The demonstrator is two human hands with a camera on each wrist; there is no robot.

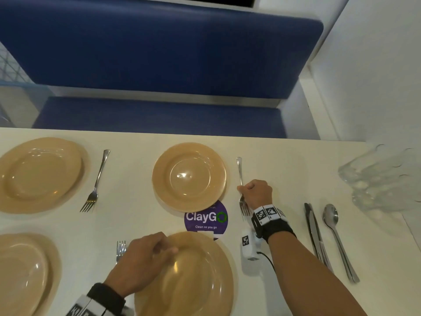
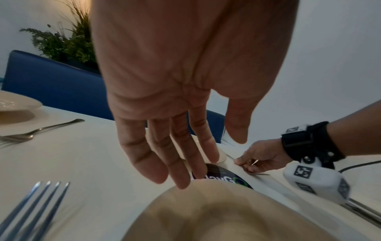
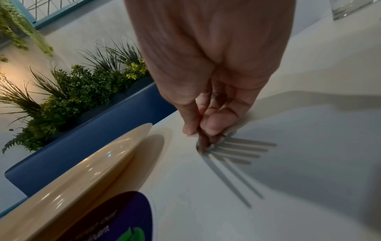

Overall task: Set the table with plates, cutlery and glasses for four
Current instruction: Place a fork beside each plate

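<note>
Several beige plates sit on the white table [image 1: 284,169]. My right hand [image 1: 242,190] pinches a fork [image 1: 239,172] near its neck, just right of the far middle plate [image 1: 189,176]. The fork's handle points to the far edge. In the right wrist view thumb and fingers [image 3: 214,125] close on the fork [image 3: 237,146], whose tines lie low at the table. My left hand [image 1: 168,249] hovers over the left rim of the near middle plate [image 1: 200,281]. Its fingers [image 2: 177,163] are loose and straight and hold nothing. Another fork [image 1: 120,248] lies left of that plate.
A knife [image 1: 315,231] and a spoon [image 1: 337,236] lie at the right. Clear glasses [image 1: 382,179] stand grouped at the far right corner. Two more plates [image 1: 38,174] [image 1: 22,274] and a fork [image 1: 95,185] are at the left. A purple sticker [image 1: 206,217] lies between the middle plates. A blue bench [image 1: 159,53] runs behind.
</note>
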